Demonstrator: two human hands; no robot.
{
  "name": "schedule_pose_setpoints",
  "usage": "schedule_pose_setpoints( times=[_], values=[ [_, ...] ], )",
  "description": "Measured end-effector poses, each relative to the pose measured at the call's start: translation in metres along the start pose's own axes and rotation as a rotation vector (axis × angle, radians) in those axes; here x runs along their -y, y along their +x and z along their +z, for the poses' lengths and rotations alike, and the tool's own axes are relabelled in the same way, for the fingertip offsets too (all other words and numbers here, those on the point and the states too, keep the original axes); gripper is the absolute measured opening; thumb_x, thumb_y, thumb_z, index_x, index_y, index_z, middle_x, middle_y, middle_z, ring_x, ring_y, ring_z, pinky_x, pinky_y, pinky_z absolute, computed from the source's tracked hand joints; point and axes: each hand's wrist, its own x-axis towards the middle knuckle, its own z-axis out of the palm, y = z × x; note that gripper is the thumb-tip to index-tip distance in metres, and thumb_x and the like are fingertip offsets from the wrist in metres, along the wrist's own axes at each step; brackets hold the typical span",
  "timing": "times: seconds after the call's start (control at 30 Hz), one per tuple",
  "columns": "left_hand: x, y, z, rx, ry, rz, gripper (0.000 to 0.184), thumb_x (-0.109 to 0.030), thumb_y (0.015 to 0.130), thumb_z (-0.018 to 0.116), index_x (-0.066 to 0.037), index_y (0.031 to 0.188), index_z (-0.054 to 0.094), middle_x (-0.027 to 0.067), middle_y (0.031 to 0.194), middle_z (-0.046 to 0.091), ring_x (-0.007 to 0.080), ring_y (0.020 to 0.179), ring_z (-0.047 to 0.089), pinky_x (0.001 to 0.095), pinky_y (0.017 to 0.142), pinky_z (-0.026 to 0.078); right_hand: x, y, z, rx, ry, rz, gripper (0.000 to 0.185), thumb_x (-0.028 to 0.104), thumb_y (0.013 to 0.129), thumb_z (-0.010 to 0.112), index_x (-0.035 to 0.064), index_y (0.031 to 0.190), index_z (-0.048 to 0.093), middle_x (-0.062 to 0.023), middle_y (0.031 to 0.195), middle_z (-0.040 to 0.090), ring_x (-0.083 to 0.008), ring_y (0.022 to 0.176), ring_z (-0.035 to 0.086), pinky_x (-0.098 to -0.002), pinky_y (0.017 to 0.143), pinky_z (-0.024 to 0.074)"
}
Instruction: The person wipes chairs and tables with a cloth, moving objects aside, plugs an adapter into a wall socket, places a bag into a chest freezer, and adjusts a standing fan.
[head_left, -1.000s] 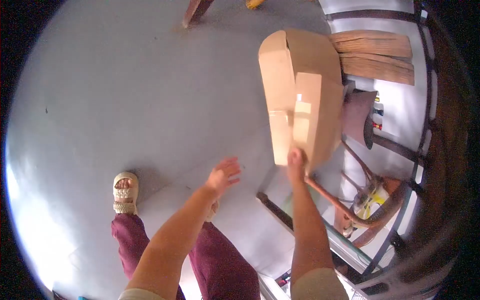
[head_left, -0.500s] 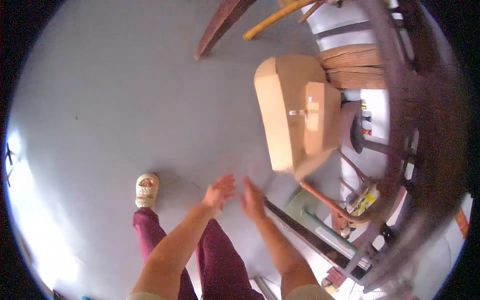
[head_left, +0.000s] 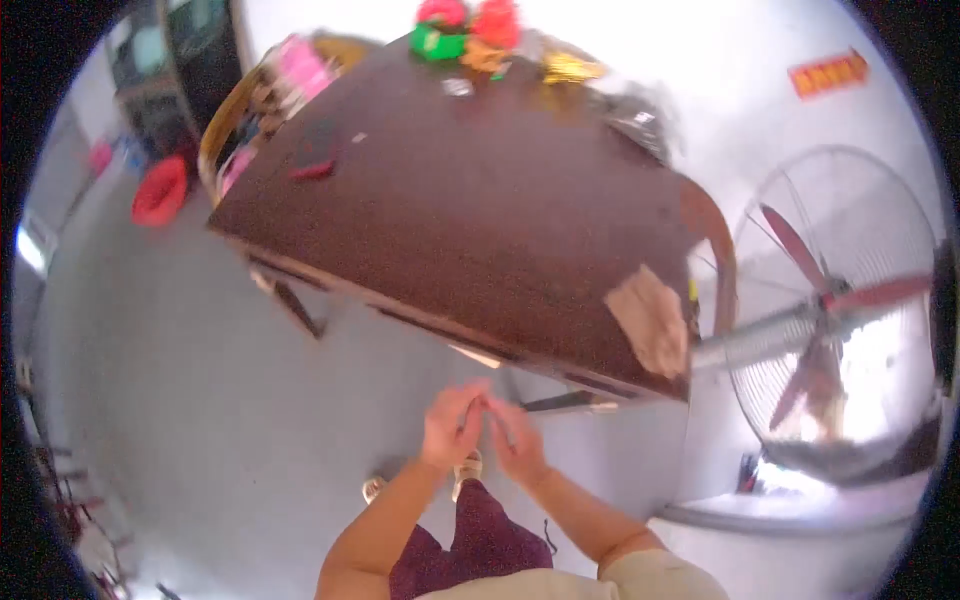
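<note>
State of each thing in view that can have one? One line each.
Left hand: fingers bent, close to the right; no object visible in it
Right hand: fingers bent; no object visible in it
Table: standing, items on top
Brown sheet: creased, lying on tabletop
Fan: blades distinct, apparently not spinning

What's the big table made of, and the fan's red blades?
The table looks like dark brown wood with a slight sheen, though blur hides any grain. The blades look smooth and reddish, perhaps plastic or painted metal; I can't tell.
</note>
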Motion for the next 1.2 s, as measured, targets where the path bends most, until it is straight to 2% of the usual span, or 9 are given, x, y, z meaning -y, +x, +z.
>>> schedule_pose_setpoints(
  times=[0.13, 0.3, 0.47, 0.53, 0.73, 0.9, 1.0, 1.1, 1.2],
  values=[
    [-0.062, 0.079, 0.049, 0.226, 0.131, 0.212, 0.029, -0.003, 0.085, 0.055, -0.007, 0.114, 0.060, 0.0155, 0.114, 0.062, 0.0322, 0.106, 0.058, 0.0407, 0.090, 0.047, -0.016, 0.058, -0.136, -0.329, -0.420, -0.242, 0.036, 0.013, 0.084, 0.059, 0.0084, 0.120, 0.056, -0.0160, 0.111, 0.061, -0.0372, 0.107, 0.054, -0.0453, 0.093, 0.0410],
    [-0.050, 0.137, 0.126, 0.437, 0.416, 0.332, 0.038, -0.010, 0.089, 0.052, -0.006, 0.126, 0.051, 0.0176, 0.131, 0.051, 0.0342, 0.122, 0.047, 0.0420, 0.102, 0.037, -0.124, 0.089, -0.253, -0.426, -1.090, 0.017, 0.053, 0.032, 0.076, 0.067, 0.0078, 0.121, 0.054, -0.0164, 0.128, 0.051, -0.0373, 0.121, 0.041, -0.0498, 0.103, 0.0286],
    [-0.010, 0.205, 0.161, 0.433, 0.864, 0.197, 0.046, -0.021, 0.092, 0.049, -0.008, 0.135, 0.044, 0.0166, 0.141, 0.041, 0.0332, 0.132, 0.036, 0.0425, 0.109, 0.027, -0.095, 0.096, -0.232, 0.100, -0.672, -0.059, 0.061, 0.043, 0.077, 0.064, 0.0186, 0.131, 0.050, -0.0174, 0.136, 0.041, -0.0370, 0.133, 0.029, -0.0573, 0.107, 0.0201],
    [0.003, 0.233, 0.169, 0.400, 0.950, 0.161, 0.048, -0.027, 0.093, 0.046, -0.009, 0.138, 0.041, 0.0159, 0.145, 0.037, 0.0318, 0.135, 0.032, 0.0438, 0.110, 0.024, -0.101, 0.081, -0.209, 0.089, -0.721, -0.189, 0.052, 0.041, 0.082, 0.059, 0.0221, 0.130, 0.051, -0.0143, 0.137, 0.040, -0.0370, 0.132, 0.030, -0.0565, 0.107, 0.0232],
    [0.010, 0.285, 0.197, 0.437, 1.123, -0.037, 0.057, -0.040, 0.094, 0.042, -0.012, 0.143, 0.033, 0.0142, 0.150, 0.028, 0.0314, 0.139, 0.023, 0.0461, 0.111, 0.019, -0.124, 0.157, -0.268, 0.152, -0.852, 0.006, 0.040, 0.027, 0.088, 0.052, 0.0239, 0.127, 0.053, -0.0074, 0.137, 0.042, -0.0342, 0.133, 0.031, -0.0608, 0.106, 0.0231],
    [0.011, 0.301, 0.206, 0.408, 1.151, -0.001, 0.060, -0.043, 0.093, 0.041, -0.011, 0.143, 0.033, 0.0176, 0.150, 0.027, 0.0348, 0.139, 0.023, 0.0492, 0.112, 0.017, -0.185, 0.261, -0.333, 0.038, -0.906, 0.232, 0.034, 0.020, 0.090, 0.048, 0.0212, 0.122, 0.057, -0.0080, 0.133, 0.045, -0.0345, 0.132, 0.033, -0.0596, 0.108, 0.0219],
    [0.011, 0.304, 0.204, 0.432, 1.149, 0.000, 0.061, -0.044, 0.093, 0.040, -0.011, 0.144, 0.033, 0.0182, 0.149, 0.028, 0.0349, 0.139, 0.022, 0.0498, 0.113, 0.015, -0.265, 0.321, -0.357, -0.044, -1.006, 0.416, 0.043, 0.020, 0.091, 0.044, 0.0208, 0.134, 0.044, -0.0078, 0.141, 0.040, -0.0337, 0.135, 0.028, -0.0569, 0.110, 0.0191],
    [0.008, 0.309, 0.204, 0.441, 1.135, 0.010, 0.062, -0.042, 0.092, 0.045, -0.011, 0.143, 0.032, 0.0199, 0.148, 0.028, 0.0367, 0.138, 0.024, 0.0511, 0.112, 0.016, -0.298, 0.372, -0.392, -0.024, -0.936, 0.616, 0.038, 0.028, 0.092, 0.046, 0.0183, 0.130, 0.049, -0.0073, 0.134, 0.046, -0.0335, 0.129, 0.036, -0.0500, 0.105, 0.0306],
    [0.008, 0.312, 0.204, 0.453, 1.132, 0.003, 0.063, -0.041, 0.091, 0.046, -0.010, 0.144, 0.031, 0.0206, 0.148, 0.028, 0.0378, 0.137, 0.025, 0.0518, 0.112, 0.016, -0.352, 0.375, -0.392, -0.431, -1.032, 0.424, 0.035, 0.028, 0.092, 0.047, 0.0176, 0.125, 0.053, -0.0060, 0.127, 0.051, -0.0325, 0.124, 0.039, -0.0466, 0.101, 0.0352]
  ],
)
